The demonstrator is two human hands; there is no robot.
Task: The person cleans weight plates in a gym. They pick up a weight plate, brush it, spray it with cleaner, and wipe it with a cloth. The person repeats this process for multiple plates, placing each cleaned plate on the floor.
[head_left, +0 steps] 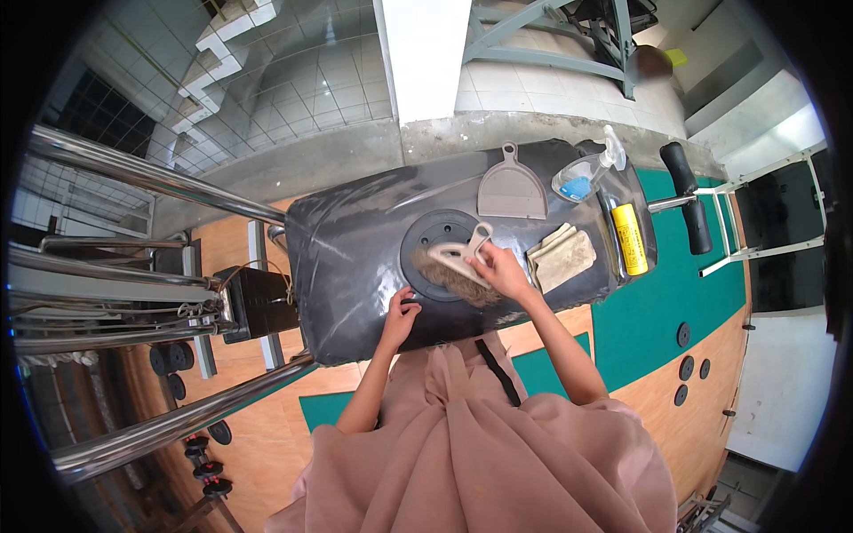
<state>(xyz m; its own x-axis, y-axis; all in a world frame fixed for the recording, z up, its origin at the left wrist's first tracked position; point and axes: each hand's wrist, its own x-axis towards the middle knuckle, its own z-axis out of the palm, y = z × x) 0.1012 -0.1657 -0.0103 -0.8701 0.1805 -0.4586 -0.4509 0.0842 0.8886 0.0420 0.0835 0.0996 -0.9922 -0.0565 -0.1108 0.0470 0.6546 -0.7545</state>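
Observation:
My right hand [503,268] grips the pale plastic handle of a hand brush [460,270], its brown bristles over a round black weight plate [416,233]. The plate lies flat on a black padded gym bench [353,213]. At the plate's lower left edge is my left hand [402,318], fingers curled and holding nothing that I can see. A grey-beige dustpan [512,190] rests behind the brush. Right of my right hand sits a folded, stained cloth [563,258]. Farther right are a clear spray bottle [586,172] with a blue label and a yellow cylindrical container [630,240] bearing writing.
Chrome bars [180,186] and a cable weight stack [253,303] flank the bench on the left. Small weight plates [686,368] and dumbbells [208,470] lie on the floor. Foam leg rollers [686,198] stick out at right. A person's blurred head [652,64] shows far back.

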